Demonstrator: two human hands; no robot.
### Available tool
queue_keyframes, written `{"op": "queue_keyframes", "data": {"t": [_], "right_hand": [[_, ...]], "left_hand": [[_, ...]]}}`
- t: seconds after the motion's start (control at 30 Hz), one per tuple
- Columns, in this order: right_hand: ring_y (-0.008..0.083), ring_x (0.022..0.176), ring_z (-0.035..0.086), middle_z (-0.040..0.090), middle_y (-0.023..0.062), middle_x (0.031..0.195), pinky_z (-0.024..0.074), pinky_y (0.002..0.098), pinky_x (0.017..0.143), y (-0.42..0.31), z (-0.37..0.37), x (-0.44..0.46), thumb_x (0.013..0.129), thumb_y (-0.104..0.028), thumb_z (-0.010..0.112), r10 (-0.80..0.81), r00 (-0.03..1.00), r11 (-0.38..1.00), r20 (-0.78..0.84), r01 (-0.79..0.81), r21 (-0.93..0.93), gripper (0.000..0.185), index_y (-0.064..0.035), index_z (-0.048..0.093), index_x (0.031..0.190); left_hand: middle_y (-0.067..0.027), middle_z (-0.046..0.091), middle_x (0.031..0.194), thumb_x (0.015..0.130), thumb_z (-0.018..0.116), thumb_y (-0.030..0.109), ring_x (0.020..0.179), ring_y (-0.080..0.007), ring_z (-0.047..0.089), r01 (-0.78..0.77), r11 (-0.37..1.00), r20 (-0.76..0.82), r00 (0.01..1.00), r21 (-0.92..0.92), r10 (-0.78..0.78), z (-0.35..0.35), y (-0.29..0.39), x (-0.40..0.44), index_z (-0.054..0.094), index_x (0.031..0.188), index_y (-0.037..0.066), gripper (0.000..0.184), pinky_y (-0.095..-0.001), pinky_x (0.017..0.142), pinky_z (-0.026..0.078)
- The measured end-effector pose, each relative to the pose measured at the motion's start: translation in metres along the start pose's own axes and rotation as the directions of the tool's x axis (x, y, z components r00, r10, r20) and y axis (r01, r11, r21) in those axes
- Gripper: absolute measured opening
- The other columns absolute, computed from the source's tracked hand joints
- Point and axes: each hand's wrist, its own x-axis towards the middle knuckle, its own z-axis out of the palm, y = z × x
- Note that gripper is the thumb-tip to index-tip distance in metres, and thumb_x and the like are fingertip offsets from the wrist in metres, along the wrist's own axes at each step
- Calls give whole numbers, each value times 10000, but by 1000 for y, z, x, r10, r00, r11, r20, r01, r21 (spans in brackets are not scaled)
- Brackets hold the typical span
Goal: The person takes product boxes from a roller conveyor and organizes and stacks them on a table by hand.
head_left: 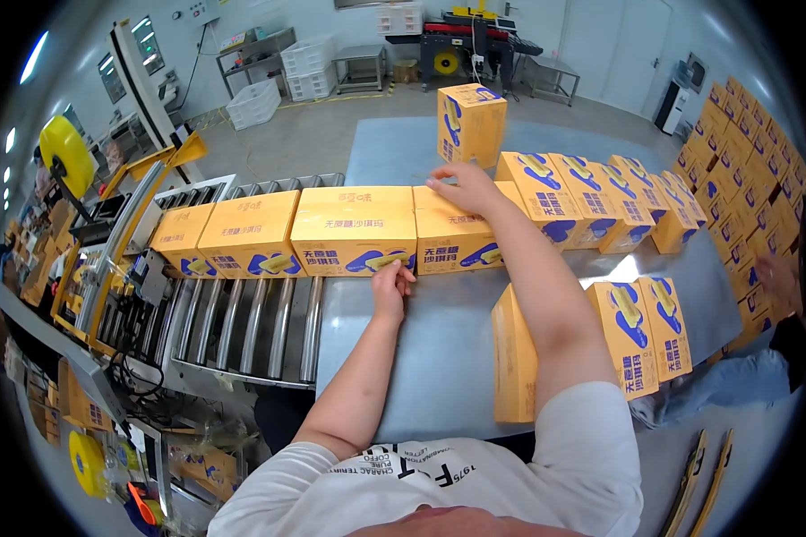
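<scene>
Four yellow boxes lie end to end in a row from the roller conveyor [251, 322] onto the metal table [439, 331]. My left hand [392, 288] is at the lower front edge of the third box [354, 233], its fingers curled; whether they grip anything is hidden. My right hand [464, 186] rests with fingers spread over the back top edge of the rightmost box in the row [448, 233]. Beside my right forearm, an upright yellow box [539, 192] touches that end of the row. Another box [513, 358] stands under my right upper arm.
A single box [471, 125] stands at the back of the table. Several upright boxes [627, 201] line the right side, and two more [643, 331] stand nearer. A carton stack [743, 179] and part of another person [761, 367] are at far right. A taping machine frame [107, 242] spans the conveyor.
</scene>
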Motion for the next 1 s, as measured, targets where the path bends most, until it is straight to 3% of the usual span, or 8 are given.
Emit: {"op": "queue_keyframes", "data": {"t": [0.23, 0.47, 0.5, 0.57, 0.67, 0.77, 0.87, 1.0], "right_hand": [[300, 1131, 679, 739, 124, 1185, 527, 402, 954, 12, -2, 4, 922, -458, 703, -37, 997, 999, -69, 38, 19, 465, -85, 739, 1197], [312, 1140, 675, 741, 123, 1180, 524, 413, 982, 25, -6, -3, 917, -483, 682, 60, 998, 972, -20, -63, -225, 461, -126, 750, 1201], [319, 1145, 673, 740, 124, 1182, 522, 419, 987, 28, -8, -4, 919, -496, 665, 62, 998, 950, 20, -52, -309, 466, -137, 751, 1204], [316, 1126, 680, 739, 113, 1195, 526, 396, 976, 29, -8, 0, 926, -508, 640, 113, 992, 925, 58, -84, -371, 486, -145, 737, 1236], [334, 1344, 556, 599, 146, 1448, 463, 464, 1089, 21, -3, 10, 837, -576, 705, 142, 986, 990, 85, -140, -33, 722, -197, 600, 1443], [345, 1471, 308, 346, 151, 1588, 276, 587, 1151, -12, -9, -1, 676, -495, 829, 254, 909, 935, 330, -144, -323, 1039, -255, 334, 1557], [357, 1598, 59, 93, 157, 1727, 90, 711, 1213, -24, -23, -30, 514, -414, 954, 440, 770, 795, 463, -95, -599, 1460, -312, 68, 1670], [350, 1593, 105, 153, 170, 1714, 106, 694, 1223, 6, -36, -33, 457, -343, 981, 526, 796, 715, 300, -223, -662, 1514, -285, 77, 1670]], "left_hand": [[-3, 412, 522, 988, 510, 361, 487, -114, 366, -16, 998, -40, 999, 66, 19, 4, 1, -2, 612, 659, 34, 475, -283, 507, 301], [-46, 552, 650, 988, 547, 318, 633, -155, 540, -155, 968, -51, 985, 196, 168, -6, -10, 2, 665, 771, 7, 397, -294, 610, 418], [-55, 571, 672, 980, 576, 286, 657, -164, 569, -237, 927, -49, 964, 292, 262, -4, -7, -1, 665, 785, 1, 357, -301, 646, 450], [-103, 636, 815, 916, 658, 165, 801, -233, 632, -513, 597, 136, 816, 616, 561, -2, 5, -12, 670, 905, -5, 171, -354, 795, 497], [-152, 660, 1020, 841, 707, 76, 976, -316, 628, -701, 220, 376, 589, 679, 715, 21, 42, -27, 642, 1067, 6, 246, -422, 922, 478], [-182, 635, 1177, 816, 717, 97, 1084, -369, 589, -676, 136, 348, 529, 725, 774, 33, 74, -32, 602, 1188, 25, 395, -451, 966, 446], [-178, 650, 1182, 844, 728, 159, 1143, -373, 591, -642, -14, 506, 591, 767, 628, 41, 97, -20, 596, 1206, 19, 410, -459, 1009, 441], [-202, 635, 1288, 869, 760, 341, 1243, -413, 555, -613, -8, 588, 755, 790, 290, 81, 122, 17, 590, 1282, 9, 557, -499, 1051, 434]]}}
